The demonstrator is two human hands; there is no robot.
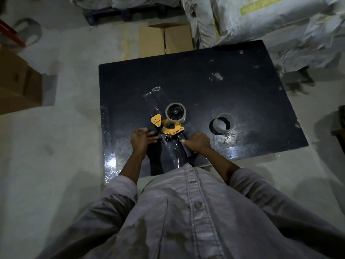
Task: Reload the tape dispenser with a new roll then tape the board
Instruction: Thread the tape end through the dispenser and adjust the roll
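My right hand [197,142] grips the yellow tape dispenser [169,128], clear roll [182,116] loaded; left hand [142,138] loose beside it; black board [205,81] beneath, grey floor [74,101].

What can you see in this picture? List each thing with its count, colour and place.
board: one, black, middle of view.
tape dispenser: one, yellow and black, on the board's near part.
tape roll: one, clear, mounted on the dispenser.
loose roll: one, pale, on the board, right of the dispenser.
tape strips: at least two, clear, on the board by the dispenser.
cardboard boxes: two, brown, beyond the board and at left.
sacks: several, whitish, top right.
shirt: one, pale grey, bottom.
left hand: one, at the dispenser's cutter end, grip unclear.
right hand: one, gripping the dispenser's black handle.
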